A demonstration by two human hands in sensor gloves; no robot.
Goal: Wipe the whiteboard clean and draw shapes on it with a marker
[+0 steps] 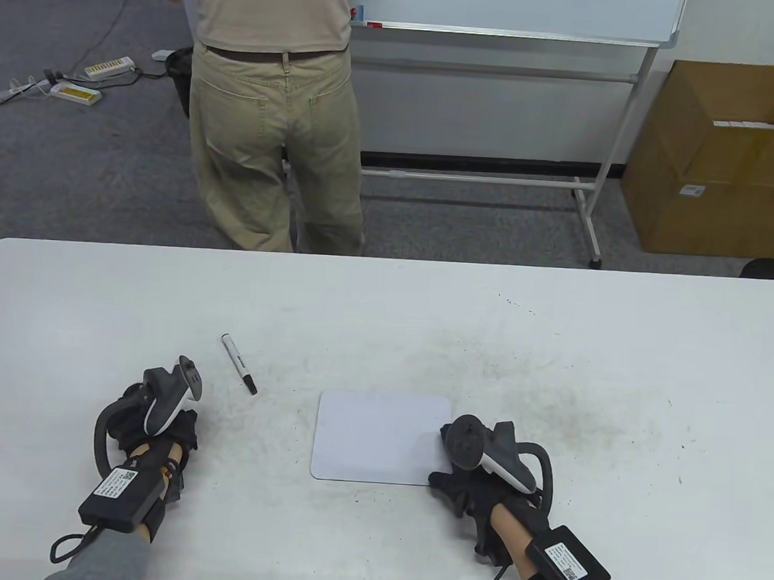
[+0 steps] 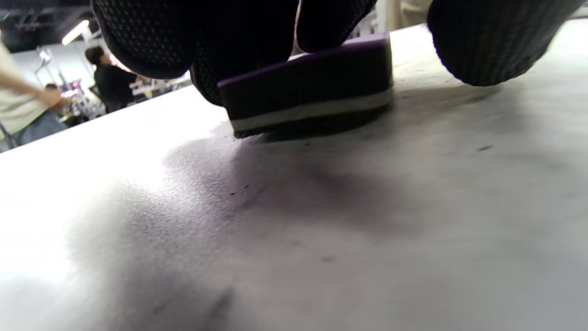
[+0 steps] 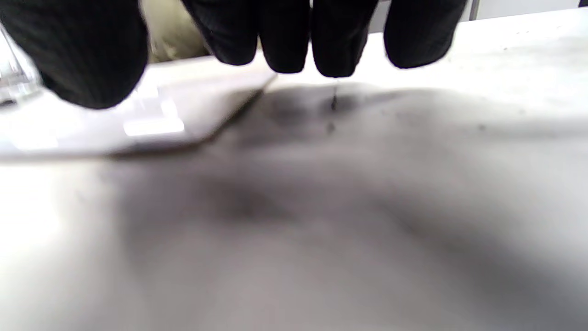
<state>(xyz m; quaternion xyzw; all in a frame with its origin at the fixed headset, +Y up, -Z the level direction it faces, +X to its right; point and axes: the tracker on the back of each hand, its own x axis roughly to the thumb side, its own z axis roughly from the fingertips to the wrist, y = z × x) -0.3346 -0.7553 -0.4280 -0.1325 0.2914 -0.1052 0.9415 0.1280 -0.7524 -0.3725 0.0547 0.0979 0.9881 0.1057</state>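
1. Grey carpet and a big wheeled whiteboard (image 1: 528,10) fill the far side, with a person (image 1: 274,106) standing at it, back turned; up close, a white, smudge-speckled worktop (image 1: 553,352) carries the action.
2. Small whiteboard (image 1: 378,437) lies flat near centre: thin, glossy, round-cornered, and it looks blank already, so I'd judge the wipe is done or nearly so.
3. Left hand (image 1: 163,420) sits left of it, its grip closed over a felt eraser (image 2: 312,82), a dark purple block with a pale band, resting on the worktop.
4. Right hand (image 1: 474,469) rests at the board's right near corner, fingers (image 3: 285,37) hanging relaxed, thumb over the board's edge, grasping nothing.
5. Marker (image 1: 239,363), a slim white barrel with black ends, lies beyond the left hand.
6. Next, I reckon: release the eraser, pick up the marker, uncap, draw.
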